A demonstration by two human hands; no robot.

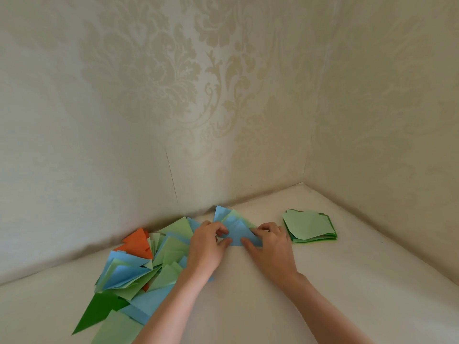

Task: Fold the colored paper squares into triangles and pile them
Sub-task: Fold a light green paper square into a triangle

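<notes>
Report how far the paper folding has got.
Done: a loose pile of folded triangles lies at the left. In hand: the left hand and right hand pinch a blue sheet. Left: the stack of green squares.

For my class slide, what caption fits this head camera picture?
Both hands, left and right, fold a blue paper between the triangles and the squares.

A home interior is suggested: cream damask-patterned wallpaper (154, 78) is seen across the upper frame, met in a corner by a plain off-white counter (260, 306) below.
</notes>
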